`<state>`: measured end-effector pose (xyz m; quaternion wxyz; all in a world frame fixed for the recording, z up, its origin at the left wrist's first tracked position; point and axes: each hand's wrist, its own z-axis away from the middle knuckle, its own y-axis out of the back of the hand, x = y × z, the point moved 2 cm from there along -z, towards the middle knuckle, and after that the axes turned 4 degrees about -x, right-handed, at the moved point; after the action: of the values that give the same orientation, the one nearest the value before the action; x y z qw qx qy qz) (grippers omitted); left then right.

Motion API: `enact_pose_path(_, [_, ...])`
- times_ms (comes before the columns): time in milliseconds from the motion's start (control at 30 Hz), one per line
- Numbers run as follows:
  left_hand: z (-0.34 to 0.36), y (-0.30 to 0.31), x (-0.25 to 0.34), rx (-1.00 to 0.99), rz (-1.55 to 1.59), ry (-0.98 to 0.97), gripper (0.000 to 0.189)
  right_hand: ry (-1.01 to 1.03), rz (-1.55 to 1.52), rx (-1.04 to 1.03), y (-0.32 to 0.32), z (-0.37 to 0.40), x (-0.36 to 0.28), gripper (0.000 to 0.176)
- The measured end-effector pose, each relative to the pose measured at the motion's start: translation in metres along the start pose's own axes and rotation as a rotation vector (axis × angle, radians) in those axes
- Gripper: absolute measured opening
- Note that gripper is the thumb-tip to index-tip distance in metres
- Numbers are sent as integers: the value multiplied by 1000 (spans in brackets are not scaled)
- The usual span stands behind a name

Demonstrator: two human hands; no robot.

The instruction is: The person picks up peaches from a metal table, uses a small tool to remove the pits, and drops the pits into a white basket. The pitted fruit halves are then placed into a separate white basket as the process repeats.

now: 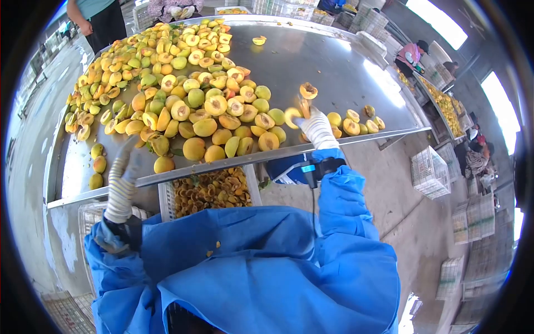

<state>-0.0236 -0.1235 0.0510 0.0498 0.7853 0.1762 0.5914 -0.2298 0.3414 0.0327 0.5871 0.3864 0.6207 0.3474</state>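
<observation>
Halved yellow peaches [204,127] lie heaped over the left and middle of a metal table [278,67]. My left hand [125,167], in a striped glove, is at the near left edge of the heap. Its fingers are stretched out, blurred, with the thumb apart and nothing in them. My right hand [316,127], gloved in the same stripes, is over the front part of the table. Between its thumb and fingers shows a blurred peach half [292,117]. Just beyond the fingertips is another peach half [307,91], with a brown centre. A small group of peach halves [351,127] lies right of this hand.
Below the table's front edge stands a white crate [166,201] holding brown peach scraps [214,195]. A white basket [430,172] is on the floor at right. A person [100,22] stands at the far left corner; another person [411,55] works at a further table of fruit.
</observation>
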Motion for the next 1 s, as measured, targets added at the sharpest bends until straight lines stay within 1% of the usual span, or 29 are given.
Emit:
enact_pose_path(33, [-1,25,-26,36,11,113,52,15,97,-79,2,-2,5,60])
enact_pose_path(67, [2,42,-26,90,-106,143,50,30,194,-158,2,-1,8,60])
enact_pose_path(100, [0,62,-47,158,-68,153,48,47,292,-238,2,-1,12,60])
enact_pose_path(133, [0,81,-70,226,-34,165,46,55,327,-218,5,-2,18,58])
enact_pose_path(167, [0,94,-78,215,-129,113,39,73,358,-206,5,-3,24,56])
enact_pose_path(200, [1,100,-86,250,-13,110,38,142,322,-194,22,12,13,47])
enact_pose_path(233, [2,119,-95,244,-174,92,35,258,316,-216,20,3,29,55])
enact_pose_path(267, [8,130,-102,297,-263,95,32,174,385,-261,23,-2,35,55])
enact_pose_path(300, [15,141,-109,350,-352,103,29,177,401,-213,31,2,37,57])
enact_pose_path(333, [20,150,-116,404,-440,115,26,280,393,-170,24,-20,78,60])
enact_pose_path(367, [18,154,-106,396,-649,108,28,246,447,-141,26,-27,99,61])
enact_pose_path(400, [18,155,-104,414,-624,238,31,272,353,-66,20,-45,143,52])
enact_pose_path(433, [18,158,-106,418,-673,256,39,204,334,-44,26,-47,152,52])
enact_pose_path(467, [17,160,-106,413,-664,386,38,102,335,-68,29,-53,159,57])
enact_pose_path(500, [14,160,-111,377,-683,412,38,-1,405,-80,35,-52,153,60])
enact_pose_path(533, [11,156,-115,335,-696,437,38,-6,487,-33,36,-50,151,65])
enact_pose_path(600, [6,143,-120,174,-969,433,40,31,355,108,37,-53,154,75])
enact_pose_path(633, [2,120,-80,66,-1014,488,43,20,325,93,37,-52,144,74])
enact_pose_path(667, [-1,111,-78,8,-1039,524,45,6,296,77,40,-39,114,74])
enact_pose_path(733, [-6,98,-75,-110,-1086,587,51,82,167,61,33,-27,88,73])
enact_pose_path(767, [-11,93,-68,-131,-1080,643,50,170,65,61,17,-26,86,73])
enact_pose_path(800, [-13,91,-68,-133,-990,610,48,256,-36,63,10,-21,81,73])
enact_pose_path(867, [-16,85,-70,-143,-811,541,47,296,109,59,15,35,-9,66])
enact_pose_path(900, [-16,79,-74,-55,-703,396,45,501,25,161,3,51,-29,62])
enact_pose_path(933, [-18,73,-73,27,-391,387,45,704,-60,265,-10,67,-46,59])
enact_pose_path(967, [-21,63,-73,100,-78,375,45,566,-267,44,-10,89,-80,53])
enact_pose_path(1000, [-22,50,-72,165,239,362,45,518,-397,-95,-14,109,-106,48])
